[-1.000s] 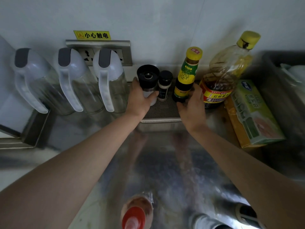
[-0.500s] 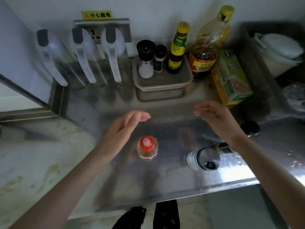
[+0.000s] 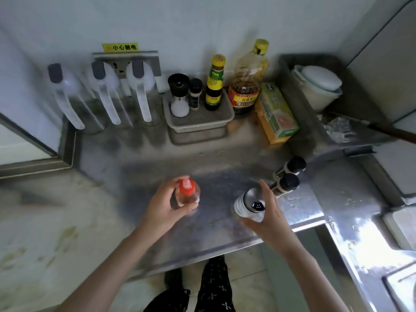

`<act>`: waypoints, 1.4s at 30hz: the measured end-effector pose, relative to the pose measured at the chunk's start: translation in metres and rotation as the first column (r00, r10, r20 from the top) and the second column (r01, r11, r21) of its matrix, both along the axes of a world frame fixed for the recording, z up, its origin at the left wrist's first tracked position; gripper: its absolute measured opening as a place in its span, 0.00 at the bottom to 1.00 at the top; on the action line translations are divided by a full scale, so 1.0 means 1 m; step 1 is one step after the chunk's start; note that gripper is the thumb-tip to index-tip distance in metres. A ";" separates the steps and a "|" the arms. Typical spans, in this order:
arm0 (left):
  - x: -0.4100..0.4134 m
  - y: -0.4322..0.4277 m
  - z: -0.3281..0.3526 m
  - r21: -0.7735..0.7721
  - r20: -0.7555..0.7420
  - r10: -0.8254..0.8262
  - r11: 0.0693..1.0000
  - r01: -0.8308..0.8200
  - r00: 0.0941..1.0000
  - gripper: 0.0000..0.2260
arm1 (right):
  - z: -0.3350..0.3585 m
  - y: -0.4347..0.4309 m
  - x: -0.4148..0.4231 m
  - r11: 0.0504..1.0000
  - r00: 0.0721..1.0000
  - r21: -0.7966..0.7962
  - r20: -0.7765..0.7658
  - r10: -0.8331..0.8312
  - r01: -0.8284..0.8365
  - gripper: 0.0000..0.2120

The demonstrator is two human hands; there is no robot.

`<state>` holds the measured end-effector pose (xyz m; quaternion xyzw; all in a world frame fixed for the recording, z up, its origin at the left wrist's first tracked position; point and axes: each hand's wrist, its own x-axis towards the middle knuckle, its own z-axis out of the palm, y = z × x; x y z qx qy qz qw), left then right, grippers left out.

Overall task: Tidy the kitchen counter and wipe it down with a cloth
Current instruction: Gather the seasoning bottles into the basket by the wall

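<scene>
Head view, looking down at the steel counter (image 3: 216,158). The left hand (image 3: 165,207) has its fingers and thumb wrapped round the red-cap bottle (image 3: 187,194), so that's a proper grasp. The right hand (image 3: 269,213) is cupped against the shaker (image 3: 247,204), with its fingers mostly straight along the far side and the thumb at the near side. Honestly I can't tell if it has closed on the shaker yet. Both containers stand upright near the front edge, long axes vertical, the bottle to the left and the shaker to the right. Two dark-capped jars (image 3: 290,176) sit just past the right hand.

I reckon the next move turns on the basket (image 3: 198,128). It's against the wall, straight ahead of both hands and well apart from them. There's bare floor showing in its front half, so my guess is that both containers get lifted and carried forward, away from the body. The left hand looks slightly better lined up with it.

Compared with half a second ago, both hands were hovering spread over the counter and holding nothing. Now they've dropped onto the bottle and shaker, which haven't moved. A second ago the hands were up at the basket itself.
</scene>
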<state>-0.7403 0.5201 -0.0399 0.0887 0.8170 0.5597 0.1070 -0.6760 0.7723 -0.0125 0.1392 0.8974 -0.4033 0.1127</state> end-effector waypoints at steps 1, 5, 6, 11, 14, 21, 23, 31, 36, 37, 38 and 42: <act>0.002 0.001 -0.002 -0.026 -0.013 0.016 1.000 -0.016 1.000 0.25 | -0.007 -0.005 0.002 0.996 0.996 -0.037 -0.041 -0.081 0.079 0.46; 0.007 0.007 -0.008 -0.152 -0.050 0.093 0.983 -0.099 0.994 0.27 | -0.017 -0.020 -0.001 0.908 0.917 -0.220 -0.106 -0.385 0.356 0.33; 0.008 0.008 -0.008 -0.172 -0.056 0.090 0.980 -0.098 0.994 0.27 | -0.016 -0.023 -0.004 0.891 0.902 -0.238 -0.103 -0.419 0.387 0.30; 0.001 0.016 0.003 -0.228 -0.101 0.163 0.956 -0.183 0.981 0.20 | -0.007 -0.028 -0.039 0.898 0.914 -0.244 -0.091 -0.396 0.365 0.30; -0.029 0.023 0.031 -0.183 -0.166 0.251 0.942 -0.280 0.954 0.22 | 0.007 -0.035 -0.069 0.907 0.918 -0.260 -0.132 -0.373 0.331 0.28; -0.147 0.035 0.071 -0.026 -0.330 0.323 0.936 -0.351 0.887 0.20 | 0.027 -0.048 -0.132 0.901 0.912 -0.361 -0.234 -0.338 0.241 0.26; -0.179 0.039 0.064 -0.022 -0.338 0.344 0.927 -0.373 0.876 0.20 | 0.023 -0.049 -0.141 0.898 0.918 -0.379 -0.227 -0.326 0.225 0.27; -0.230 0.053 0.012 -0.108 -0.222 0.364 0.913 -0.394 0.905 0.23 | 0.017 -0.037 -0.172 0.891 0.929 -0.413 -0.220 -0.298 0.188 0.26; -0.232 0.051 -0.010 -0.160 -0.193 0.387 0.894 -0.418 0.902 0.21 | 0.014 -0.030 -0.190 0.900 0.941 -0.405 -0.210 -0.264 0.162 0.24; -0.232 0.050 -0.012 -0.167 -0.194 0.391 0.891 -0.423 0.900 0.22 | 0.013 -0.029 -0.195 0.903 0.939 -0.398 -0.219 -0.265 0.162 0.24; -0.232 0.050 -0.014 -0.167 -0.201 0.391 0.890 -0.425 0.898 0.22 | 0.013 -0.028 -0.201 0.906 0.936 -0.390 -0.230 -0.267 0.162 0.25; -0.229 0.051 -0.018 -0.161 -0.201 0.378 0.897 -0.412 0.904 0.23 | 0.012 -0.024 -0.228 0.920 0.910 -0.355 -0.302 -0.283 0.169 0.28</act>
